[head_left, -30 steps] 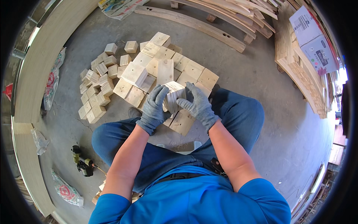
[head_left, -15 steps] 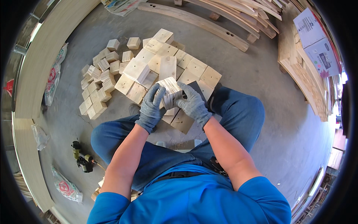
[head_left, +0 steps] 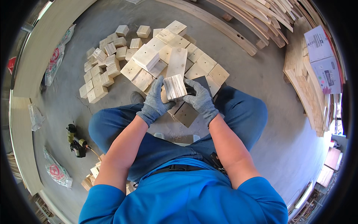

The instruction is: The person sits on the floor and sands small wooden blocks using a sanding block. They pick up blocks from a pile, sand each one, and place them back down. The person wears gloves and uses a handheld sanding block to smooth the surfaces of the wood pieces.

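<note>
Tilted since a moment earlier, a striped wooden block [head_left: 174, 86] now shows its layered face upward, gripped between the gloved fingers of the left hand [head_left: 154, 103] and right hand [head_left: 202, 100] above the near edge of the block platform [head_left: 205, 62]; smaller blocks [head_left: 99, 79] lie left of that platform.

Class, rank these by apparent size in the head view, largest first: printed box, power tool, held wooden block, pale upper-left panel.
1. Pale panel
2. Printed box
Not ranked: power tool and wooden block look too alike, and the block seems nearer the camera.
</note>
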The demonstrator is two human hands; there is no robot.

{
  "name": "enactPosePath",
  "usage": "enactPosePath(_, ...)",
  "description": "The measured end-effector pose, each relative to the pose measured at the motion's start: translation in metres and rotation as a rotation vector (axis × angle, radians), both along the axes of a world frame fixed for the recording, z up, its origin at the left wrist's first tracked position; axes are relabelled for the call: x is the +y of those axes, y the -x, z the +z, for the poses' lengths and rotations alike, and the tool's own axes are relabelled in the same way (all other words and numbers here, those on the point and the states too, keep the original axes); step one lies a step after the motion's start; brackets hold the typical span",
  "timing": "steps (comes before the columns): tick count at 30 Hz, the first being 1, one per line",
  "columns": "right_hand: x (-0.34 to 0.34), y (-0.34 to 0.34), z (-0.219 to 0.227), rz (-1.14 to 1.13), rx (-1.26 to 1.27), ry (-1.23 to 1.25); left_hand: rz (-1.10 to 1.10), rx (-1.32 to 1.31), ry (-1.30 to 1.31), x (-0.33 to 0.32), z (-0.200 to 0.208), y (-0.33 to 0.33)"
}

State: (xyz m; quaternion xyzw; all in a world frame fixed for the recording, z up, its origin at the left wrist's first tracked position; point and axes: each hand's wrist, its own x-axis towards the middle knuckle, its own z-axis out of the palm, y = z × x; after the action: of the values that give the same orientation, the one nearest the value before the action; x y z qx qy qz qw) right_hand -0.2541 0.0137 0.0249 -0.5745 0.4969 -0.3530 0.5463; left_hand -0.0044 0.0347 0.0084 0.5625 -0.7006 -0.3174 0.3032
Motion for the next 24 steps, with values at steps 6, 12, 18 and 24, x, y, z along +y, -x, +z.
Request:
enactPosePath(6,0.004,0.009,-0.007,0.031,-0.195,-0.147,-0.020,0.041,-0.091,-0.002,0.003,0.000)
enactPosePath(12,-0.013,0.041,-0.006,-0.262,-0.261,-0.155,-0.031,0.049,-0.132,-0.006,0.007,0.004)
enactPosePath(18,-0.025,0.055,0.011,-0.690,-0.761,-0.298,-0.011,0.055,-0.133,-0.003,0.002,0.001)
enactPosePath(24,-0.034,0.086,-0.024,-0.733,-0.397,-0.423,-0.032,0.052,-0.136,-0.008,-0.003,0.006)
